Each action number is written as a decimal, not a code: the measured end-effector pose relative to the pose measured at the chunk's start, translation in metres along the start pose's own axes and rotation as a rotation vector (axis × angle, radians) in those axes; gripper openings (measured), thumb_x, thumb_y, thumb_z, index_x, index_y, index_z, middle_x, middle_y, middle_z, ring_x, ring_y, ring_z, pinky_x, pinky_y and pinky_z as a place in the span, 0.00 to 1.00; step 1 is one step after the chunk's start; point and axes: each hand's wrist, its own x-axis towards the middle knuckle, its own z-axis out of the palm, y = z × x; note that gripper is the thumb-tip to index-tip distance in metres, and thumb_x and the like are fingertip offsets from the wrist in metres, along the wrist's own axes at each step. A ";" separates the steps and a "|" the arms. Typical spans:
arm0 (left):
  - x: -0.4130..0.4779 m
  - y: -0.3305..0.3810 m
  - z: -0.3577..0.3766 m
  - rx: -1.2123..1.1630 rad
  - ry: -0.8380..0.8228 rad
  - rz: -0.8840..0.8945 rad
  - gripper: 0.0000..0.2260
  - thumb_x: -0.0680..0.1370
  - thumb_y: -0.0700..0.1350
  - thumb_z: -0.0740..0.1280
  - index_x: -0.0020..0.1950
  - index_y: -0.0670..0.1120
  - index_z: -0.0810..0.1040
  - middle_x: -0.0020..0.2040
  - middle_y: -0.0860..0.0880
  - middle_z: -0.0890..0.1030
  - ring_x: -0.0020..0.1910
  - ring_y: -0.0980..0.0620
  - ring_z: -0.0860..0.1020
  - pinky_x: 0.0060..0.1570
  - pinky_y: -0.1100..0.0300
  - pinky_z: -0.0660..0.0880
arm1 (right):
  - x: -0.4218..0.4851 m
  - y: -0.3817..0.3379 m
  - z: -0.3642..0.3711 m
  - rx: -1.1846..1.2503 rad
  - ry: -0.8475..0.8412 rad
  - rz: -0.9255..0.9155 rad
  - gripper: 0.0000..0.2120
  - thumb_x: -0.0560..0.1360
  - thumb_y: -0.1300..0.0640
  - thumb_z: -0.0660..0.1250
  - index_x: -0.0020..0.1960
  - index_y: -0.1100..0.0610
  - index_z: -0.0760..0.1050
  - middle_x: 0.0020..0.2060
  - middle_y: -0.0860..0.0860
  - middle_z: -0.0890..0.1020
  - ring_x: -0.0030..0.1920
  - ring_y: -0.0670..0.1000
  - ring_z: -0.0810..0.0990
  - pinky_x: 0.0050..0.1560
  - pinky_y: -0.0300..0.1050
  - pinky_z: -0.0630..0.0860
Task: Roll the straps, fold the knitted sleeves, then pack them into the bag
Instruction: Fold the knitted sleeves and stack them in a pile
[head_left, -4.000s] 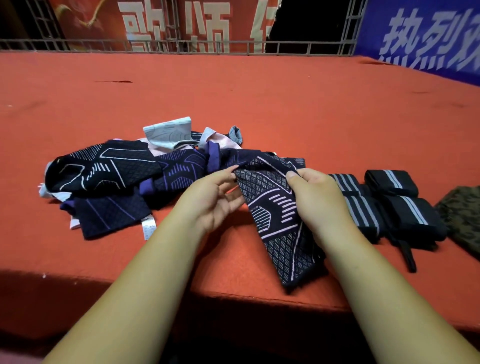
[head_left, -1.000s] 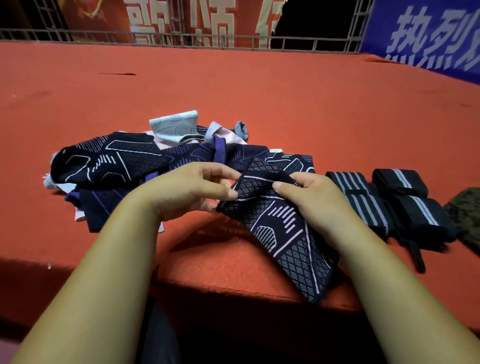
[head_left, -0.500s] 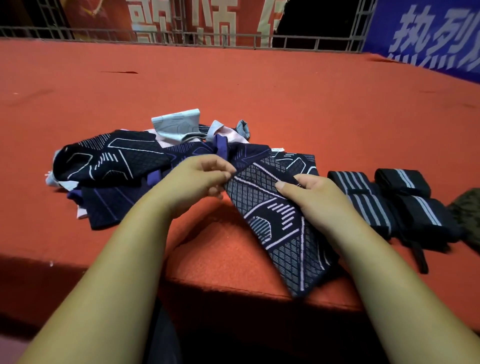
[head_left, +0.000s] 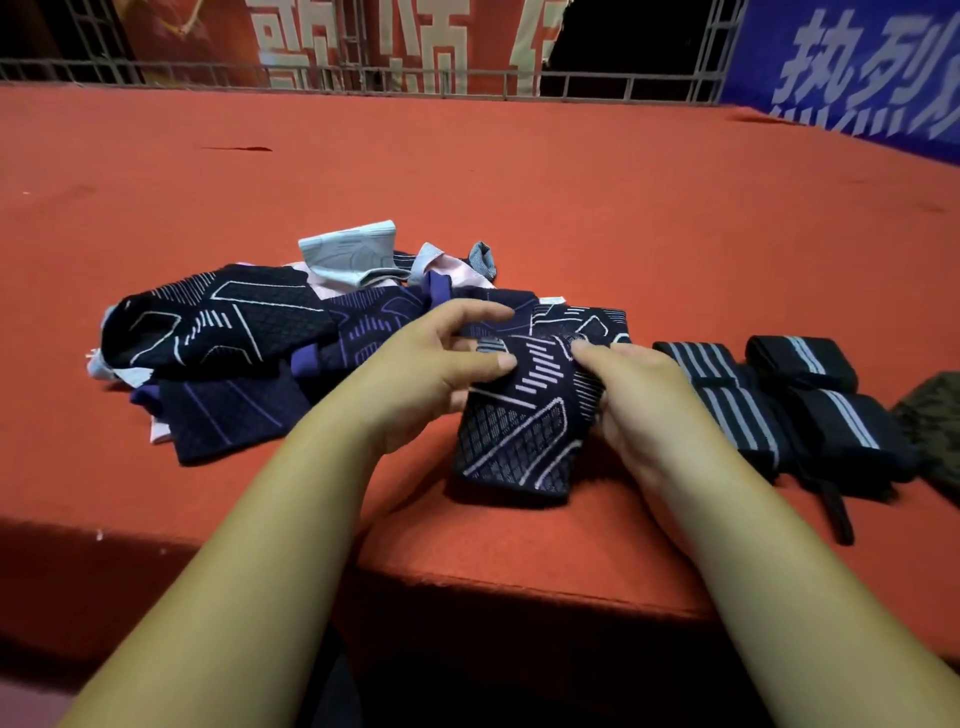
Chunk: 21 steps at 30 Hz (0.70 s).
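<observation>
A dark navy knitted sleeve (head_left: 524, 431) with pale line patterns lies folded near the front edge of the red surface. My left hand (head_left: 441, 364) pinches its upper left edge between thumb and fingers. My right hand (head_left: 639, 400) holds its upper right edge with curled fingers. To the left lies a heap of other knitted sleeves (head_left: 223, 332) in black, purple, pink and grey. Rolled black straps (head_left: 800, 400) with grey stripes sit to the right of my right hand. A dark olive patterned bag (head_left: 935, 431) shows at the right border.
The red carpeted surface (head_left: 519, 182) stretches far back to a metal railing (head_left: 467, 78) with red and blue banners behind it. Its front edge (head_left: 519, 582) drops off just below the folded sleeve. A loose black strap end (head_left: 839, 514) trails toward that edge.
The sleeve hung long over the front edge before; now its lower part is folded up so it lies short on the surface. Both hands moved closer together at its top.
</observation>
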 end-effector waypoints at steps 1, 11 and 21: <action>0.000 0.002 0.001 0.017 0.031 0.050 0.15 0.80 0.34 0.73 0.64 0.48 0.84 0.55 0.43 0.85 0.52 0.47 0.85 0.50 0.53 0.81 | -0.001 -0.003 0.001 0.024 -0.006 0.002 0.08 0.83 0.57 0.70 0.59 0.59 0.83 0.52 0.59 0.90 0.50 0.58 0.90 0.55 0.59 0.86; -0.004 0.013 0.010 0.216 0.221 0.315 0.15 0.75 0.36 0.79 0.58 0.50 0.89 0.52 0.48 0.89 0.54 0.49 0.87 0.58 0.56 0.82 | -0.011 -0.014 0.001 -0.284 -0.007 -0.394 0.14 0.78 0.62 0.75 0.59 0.47 0.84 0.54 0.46 0.89 0.56 0.50 0.87 0.63 0.63 0.83; -0.006 0.016 0.016 0.356 0.376 0.403 0.12 0.74 0.39 0.81 0.53 0.53 0.90 0.46 0.55 0.89 0.48 0.57 0.87 0.55 0.58 0.82 | -0.010 -0.013 0.001 -0.492 0.119 -0.583 0.11 0.79 0.52 0.75 0.61 0.44 0.86 0.51 0.44 0.85 0.54 0.46 0.85 0.58 0.57 0.83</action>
